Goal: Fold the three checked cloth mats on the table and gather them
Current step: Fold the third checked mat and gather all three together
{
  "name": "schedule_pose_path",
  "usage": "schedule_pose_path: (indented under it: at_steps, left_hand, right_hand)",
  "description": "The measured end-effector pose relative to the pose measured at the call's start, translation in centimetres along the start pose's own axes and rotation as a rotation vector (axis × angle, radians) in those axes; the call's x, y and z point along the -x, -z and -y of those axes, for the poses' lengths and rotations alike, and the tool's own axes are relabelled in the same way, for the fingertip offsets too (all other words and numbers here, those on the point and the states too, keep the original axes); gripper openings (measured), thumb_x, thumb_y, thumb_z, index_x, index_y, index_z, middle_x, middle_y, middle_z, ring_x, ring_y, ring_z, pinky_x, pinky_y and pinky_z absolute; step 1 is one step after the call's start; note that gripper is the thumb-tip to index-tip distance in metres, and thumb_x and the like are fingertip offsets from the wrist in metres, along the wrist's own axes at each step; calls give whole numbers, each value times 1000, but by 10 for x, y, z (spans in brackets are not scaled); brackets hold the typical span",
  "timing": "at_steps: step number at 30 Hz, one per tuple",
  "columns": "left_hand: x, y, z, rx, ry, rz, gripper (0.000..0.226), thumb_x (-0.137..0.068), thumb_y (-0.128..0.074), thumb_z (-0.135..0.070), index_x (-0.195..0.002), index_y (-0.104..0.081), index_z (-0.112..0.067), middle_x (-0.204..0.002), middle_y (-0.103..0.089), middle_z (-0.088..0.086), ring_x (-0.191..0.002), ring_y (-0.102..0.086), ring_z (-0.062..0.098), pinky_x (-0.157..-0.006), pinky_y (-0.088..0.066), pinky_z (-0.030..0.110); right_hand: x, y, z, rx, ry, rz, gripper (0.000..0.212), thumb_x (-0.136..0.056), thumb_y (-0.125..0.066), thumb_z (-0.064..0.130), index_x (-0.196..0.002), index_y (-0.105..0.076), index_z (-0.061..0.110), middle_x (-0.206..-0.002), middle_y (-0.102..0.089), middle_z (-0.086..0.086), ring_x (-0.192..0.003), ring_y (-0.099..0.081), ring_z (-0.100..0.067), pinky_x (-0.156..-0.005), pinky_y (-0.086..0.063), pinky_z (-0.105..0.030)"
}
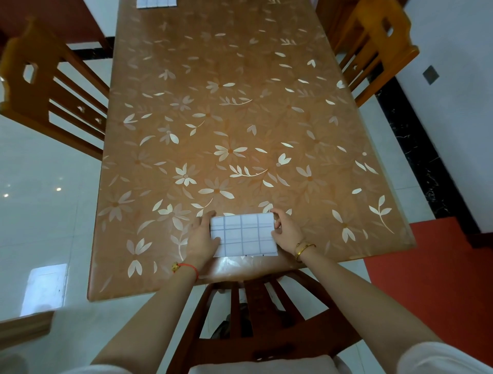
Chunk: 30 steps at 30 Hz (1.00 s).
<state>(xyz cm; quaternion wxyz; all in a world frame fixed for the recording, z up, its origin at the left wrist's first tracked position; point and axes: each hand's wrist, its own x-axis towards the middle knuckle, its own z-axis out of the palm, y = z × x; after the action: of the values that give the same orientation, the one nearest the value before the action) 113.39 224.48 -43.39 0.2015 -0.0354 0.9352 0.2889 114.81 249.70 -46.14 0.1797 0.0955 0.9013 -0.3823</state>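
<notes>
A folded white checked mat (244, 234) lies flat near the front edge of the table (229, 112), which has an orange flowered cover. My left hand (203, 238) rests on the mat's left edge, fingers lying over its lower left corner. My right hand (286, 231) pinches the mat's right edge, thumb and fingers around the upper right corner. Another checked mat (156, 3) shows partly at the table's far end, cut off by the top of the view. A third mat is not in view.
A wooden chair (256, 315) stands pushed in right below my arms at the near edge. More wooden chairs stand at the left side (45, 88) and the far right (378, 40). White tiled floor lies left, a red floor area right.
</notes>
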Motion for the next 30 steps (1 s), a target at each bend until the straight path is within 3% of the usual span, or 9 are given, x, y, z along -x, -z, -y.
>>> schedule_pose_path:
  at_steps: [8, 13, 16, 19, 21, 25, 30]
  left_hand:
    - [8, 3, -1, 39, 93, -16, 69, -79, -71, -7, -141, -44, -20, -133, -46, 7, -109, -55, 26, -88, -44, 29]
    - [10, -5, 3, 172, 48, 18, 69, -76, -71, -9, -137, -44, -25, -135, -49, 4, -114, -58, 26, -95, -52, 39]
    - [17, -6, -2, 72, 12, -42, 61, -82, -68, -13, -138, -45, -20, -137, -44, 4, -116, -52, 25, -92, -49, 35]
    - [24, -8, -3, -192, -127, -141, 53, -86, -64, -17, -137, -50, -14, -137, -49, 7, -123, -44, 29, -97, -44, 40]
    - [26, -13, 3, -319, -187, -119, 54, -88, -62, -17, -139, -50, -11, -141, -50, 7, -128, -43, 31, -101, -43, 44]
    - [25, -22, 13, -441, -199, -25, 60, -91, -54, -17, -149, -39, -13, -153, -41, 3, -137, -37, 32, -106, -37, 48]
    - [22, -24, 19, -507, -173, 85, 64, -98, -43, -25, -156, -18, -20, -163, -16, -1, -147, -16, 29, -117, -23, 50]
  right_hand:
    - [0, -5, 14, -11, -53, -41, 41, -89, -53, 7, -129, -51, 17, -77, -55, 6, -79, -59, -19, -78, -55, -42]
    - [1, -7, 12, 124, 7, -207, 32, -87, -52, 6, -118, -53, 9, -105, -56, -7, -95, -54, -23, -82, -51, -43]
    - [5, -9, 18, 294, 151, -255, 31, -89, -49, 10, -119, -55, 10, -119, -54, -7, -110, -48, -24, -95, -45, -37]
    - [10, -16, 34, 422, 412, -173, 38, -89, -42, 14, -123, -57, 13, -127, -55, -2, -121, -44, -22, -105, -41, -39]
    - [11, -26, 44, 504, 507, -65, 46, -91, -37, 21, -134, -52, 14, -141, -49, -1, -134, -37, -24, -112, -35, -43]
    - [13, -51, 57, 615, 447, 139, 57, -100, -36, 32, -154, -24, 20, -162, -19, 7, -150, -9, -27, -121, -11, -49]
    - [10, -63, 62, 740, 398, 212, 59, -103, -29, 37, -156, -10, 22, -164, -7, 9, -151, 5, -25, -121, 0, -53]
